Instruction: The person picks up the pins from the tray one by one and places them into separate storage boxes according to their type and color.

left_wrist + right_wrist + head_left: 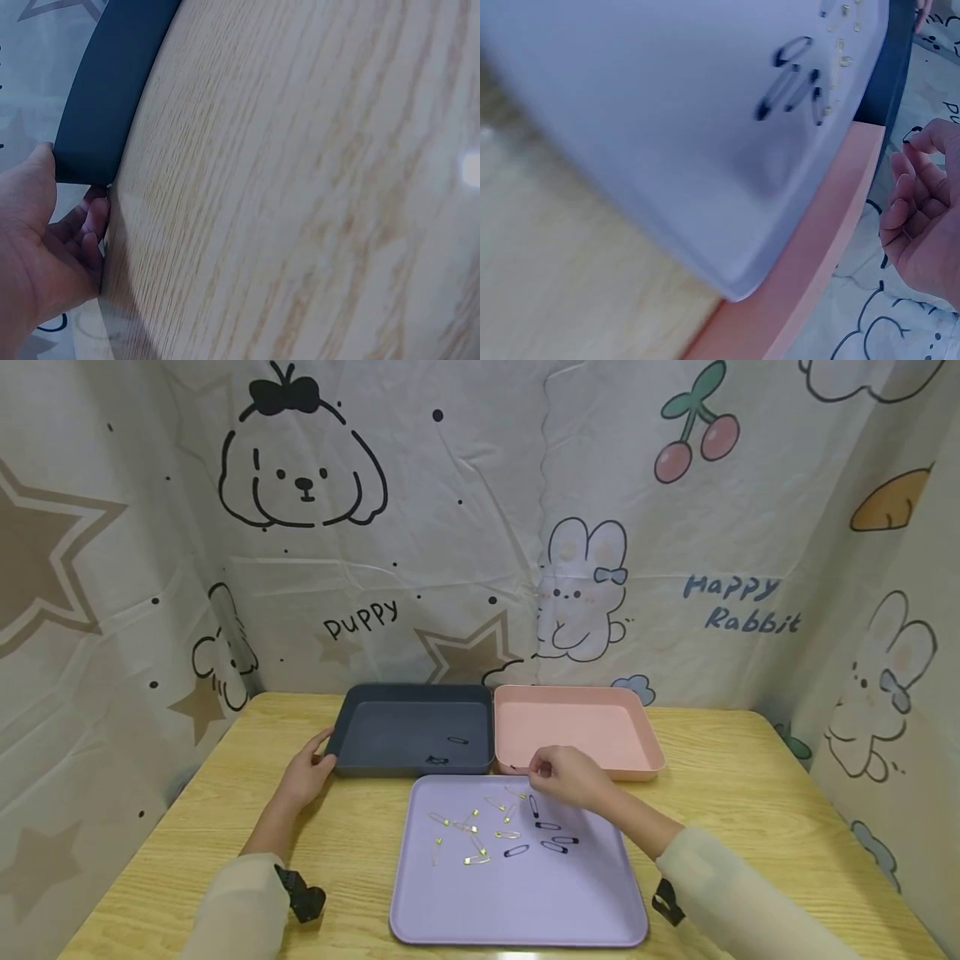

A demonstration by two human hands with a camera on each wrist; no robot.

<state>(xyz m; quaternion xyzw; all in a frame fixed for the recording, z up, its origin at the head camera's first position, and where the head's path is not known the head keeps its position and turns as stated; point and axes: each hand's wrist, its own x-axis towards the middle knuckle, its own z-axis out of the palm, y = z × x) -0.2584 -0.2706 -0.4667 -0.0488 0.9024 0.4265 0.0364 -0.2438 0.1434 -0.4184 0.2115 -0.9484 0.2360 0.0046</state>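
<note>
My right hand (566,775) pinches a black safety pin (913,135) between thumb and fingertip, over the front edge of the pink tray (637,727). The other fingers curl loosely. On the lilac tray (517,910) lie several black safety pins (517,851), mostly to the right, and several gold safety pins (507,835) to the left. My left hand (302,774) holds the dark blue tray (390,731) at its front left corner, thumb at the wall and fingers curled against the side. A few black safety pins (457,741) lie in that tray.
The dark blue and pink trays stand side by side at the back of the wooden table (352,852), with the lilac tray in front of them. A printed cloth (450,485) hangs behind and at both sides.
</note>
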